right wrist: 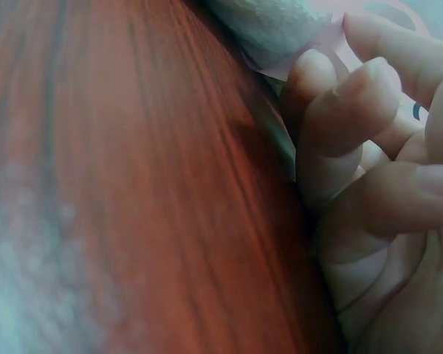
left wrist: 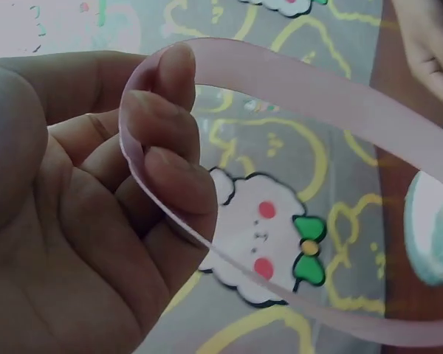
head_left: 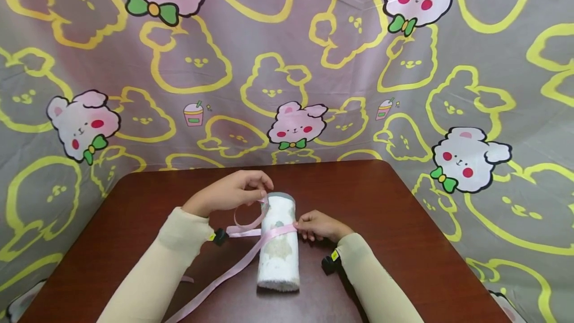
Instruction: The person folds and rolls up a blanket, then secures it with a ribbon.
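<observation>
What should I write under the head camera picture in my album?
Left hand and right hand hold pink ribbon across a white roll on a brown table.

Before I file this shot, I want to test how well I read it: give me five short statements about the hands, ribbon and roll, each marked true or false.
1. The ribbon crosses the roll. True.
2. The roll hangs clear of any surface. False: it rests on the table.
3. The left hand holds part of the ribbon. True.
4. Only one hand touches the ribbon. False: the right hand pinches it too, at the roll's side.
5. The ribbon is green. False: it is pink.
</observation>
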`<state>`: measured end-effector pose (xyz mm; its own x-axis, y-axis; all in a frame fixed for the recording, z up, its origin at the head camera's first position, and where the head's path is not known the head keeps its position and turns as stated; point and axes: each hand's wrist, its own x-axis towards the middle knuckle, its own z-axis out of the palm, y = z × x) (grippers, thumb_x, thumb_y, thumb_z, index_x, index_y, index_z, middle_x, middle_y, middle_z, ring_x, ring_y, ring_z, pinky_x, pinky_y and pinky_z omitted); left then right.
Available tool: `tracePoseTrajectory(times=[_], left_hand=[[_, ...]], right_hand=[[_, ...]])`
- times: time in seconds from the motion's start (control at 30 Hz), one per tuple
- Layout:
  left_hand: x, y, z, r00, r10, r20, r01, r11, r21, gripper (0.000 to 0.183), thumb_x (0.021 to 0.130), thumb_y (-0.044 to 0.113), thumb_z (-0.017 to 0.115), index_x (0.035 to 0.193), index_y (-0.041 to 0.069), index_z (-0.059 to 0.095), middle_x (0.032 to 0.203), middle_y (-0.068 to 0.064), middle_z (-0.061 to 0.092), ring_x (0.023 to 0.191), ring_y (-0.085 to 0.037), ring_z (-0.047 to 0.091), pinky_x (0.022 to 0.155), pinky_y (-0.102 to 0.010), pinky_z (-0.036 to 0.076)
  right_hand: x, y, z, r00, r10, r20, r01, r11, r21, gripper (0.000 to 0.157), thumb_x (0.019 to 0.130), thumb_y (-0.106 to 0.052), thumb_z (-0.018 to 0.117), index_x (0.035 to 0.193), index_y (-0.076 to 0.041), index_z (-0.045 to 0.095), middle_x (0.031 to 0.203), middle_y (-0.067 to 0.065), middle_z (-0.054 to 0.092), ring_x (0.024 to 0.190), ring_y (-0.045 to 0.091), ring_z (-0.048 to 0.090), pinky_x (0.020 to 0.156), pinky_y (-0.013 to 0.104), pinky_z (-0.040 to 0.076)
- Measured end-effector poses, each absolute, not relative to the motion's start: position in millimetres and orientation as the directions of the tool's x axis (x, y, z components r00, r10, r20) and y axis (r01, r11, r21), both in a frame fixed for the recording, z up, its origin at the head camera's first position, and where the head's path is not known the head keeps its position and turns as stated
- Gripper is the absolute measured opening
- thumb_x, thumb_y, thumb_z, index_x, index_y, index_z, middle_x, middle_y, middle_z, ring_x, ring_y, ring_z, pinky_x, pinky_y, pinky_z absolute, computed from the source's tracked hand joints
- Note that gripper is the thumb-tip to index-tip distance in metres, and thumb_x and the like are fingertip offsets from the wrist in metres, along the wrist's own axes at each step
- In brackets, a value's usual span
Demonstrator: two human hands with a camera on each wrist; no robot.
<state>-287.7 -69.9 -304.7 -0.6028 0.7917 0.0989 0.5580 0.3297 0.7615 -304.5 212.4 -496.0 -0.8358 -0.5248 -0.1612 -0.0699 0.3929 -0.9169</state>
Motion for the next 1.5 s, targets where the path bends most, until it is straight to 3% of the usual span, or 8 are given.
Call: tracePoseTrajectory(times=[0.4, 0.57, 0.67, 0.83, 1.0, 1.2, 1.37, 1.5], left_hand=[[-298.6, -38.1, -343.1, -0.513, 0.857, 0.044, 0.593, 0.317, 0.741, 0.017, 0.091, 0.019, 0.051, 0.107, 0.025, 0.054, 0.080, 0.001, 0.062, 0.060, -0.018, 0.055, 0.052, -0.032, 0.046], [-293.7, -26.2, -357.9, -0.508, 0.861, 0.029, 0.600, 0.330, 0.728, 0.016, 0.089, 0.019, 0.054, 0.101, 0.030, 0.056, 0.079, 0.003, 0.060, 0.066, -0.016, 0.055, 0.056, -0.029, 0.046], [-289.5, -16.6, -366.2, -0.466, 0.884, 0.042, 0.645, 0.307, 0.700, 0.014, 0.089, 0.018, 0.054, 0.100, 0.027, 0.058, 0.087, 0.005, 0.060, 0.074, -0.009, 0.054, 0.064, -0.026, 0.046], [-282.8, -5.2, -375.8, -0.386, 0.922, 0.017, 0.666, 0.266, 0.697, 0.014, 0.093, 0.018, 0.047, 0.103, 0.015, 0.057, 0.085, 0.003, 0.060, 0.069, -0.009, 0.057, 0.060, -0.024, 0.046], [-288.8, -13.1, -376.6, -0.463, 0.886, 0.025, 0.668, 0.330, 0.667, 0.013, 0.092, 0.013, 0.047, 0.097, 0.018, 0.058, 0.082, 0.002, 0.059, 0.064, -0.011, 0.059, 0.057, -0.025, 0.047], [-316.1, -33.4, -385.4, -0.608, 0.789, 0.089, 0.687, 0.466, 0.557, 0.011, 0.087, 0.016, 0.056, 0.097, 0.015, 0.062, 0.087, 0.009, 0.059, 0.079, -0.006, 0.056, 0.066, -0.026, 0.046], [-336.2, -53.0, -405.5, -0.771, 0.628, 0.107, 0.572, 0.609, 0.549, 0.010, 0.084, 0.022, 0.061, 0.091, 0.016, 0.063, 0.082, 0.009, 0.058, 0.076, -0.010, 0.053, 0.067, -0.029, 0.044], [-343.6, -70.0, -425.0, -0.840, 0.543, 0.016, 0.449, 0.677, 0.584, 0.018, 0.084, 0.035, 0.060, 0.086, 0.017, 0.064, 0.077, 0.006, 0.059, 0.069, -0.012, 0.053, 0.062, -0.030, 0.043]], right_hand=[[-302.7, 210.1, -494.8, -0.833, -0.529, -0.165, -0.050, 0.368, -0.928, 0.037, 0.086, -0.038, 0.056, 0.072, -0.003, 0.057, 0.057, 0.005, 0.053, 0.042, 0.015, 0.044, 0.034, 0.026, 0.030], [-301.1, 207.8, -495.5, -0.818, -0.552, -0.159, -0.059, 0.355, -0.933, 0.036, 0.086, -0.035, 0.056, 0.076, 0.000, 0.058, 0.059, 0.005, 0.054, 0.043, 0.014, 0.046, 0.034, 0.025, 0.030], [-301.0, 208.6, -497.1, -0.818, -0.556, -0.149, -0.063, 0.343, -0.937, 0.035, 0.085, -0.034, 0.057, 0.076, -0.001, 0.059, 0.058, 0.004, 0.054, 0.042, 0.012, 0.046, 0.034, 0.024, 0.030], [-301.3, 209.0, -498.3, -0.820, -0.559, -0.121, -0.087, 0.332, -0.939, 0.035, 0.085, -0.036, 0.057, 0.074, -0.003, 0.063, 0.055, 0.005, 0.052, 0.041, 0.012, 0.042, 0.034, 0.025, 0.030], [-302.9, 205.7, -498.7, -0.819, -0.559, -0.129, -0.095, 0.355, -0.930, 0.036, 0.084, -0.041, 0.056, 0.077, -0.006, 0.063, 0.056, 0.005, 0.052, 0.042, 0.013, 0.043, 0.034, 0.026, 0.030], [-303.3, 207.8, -496.4, -0.828, -0.544, -0.136, -0.097, 0.377, -0.921, 0.038, 0.084, -0.042, 0.056, 0.074, -0.006, 0.061, 0.056, 0.007, 0.054, 0.044, 0.016, 0.048, 0.035, 0.027, 0.032], [-301.6, 211.9, -491.8, -0.820, -0.553, -0.146, -0.075, 0.357, -0.931, 0.038, 0.087, -0.042, 0.053, 0.076, -0.006, 0.062, 0.062, 0.008, 0.057, 0.050, 0.017, 0.053, 0.038, 0.028, 0.037], [-298.9, 209.7, -484.3, -0.812, -0.559, -0.170, -0.041, 0.345, -0.938, 0.040, 0.086, -0.043, 0.053, 0.079, -0.005, 0.063, 0.064, 0.009, 0.058, 0.052, 0.019, 0.054, 0.041, 0.029, 0.040]])
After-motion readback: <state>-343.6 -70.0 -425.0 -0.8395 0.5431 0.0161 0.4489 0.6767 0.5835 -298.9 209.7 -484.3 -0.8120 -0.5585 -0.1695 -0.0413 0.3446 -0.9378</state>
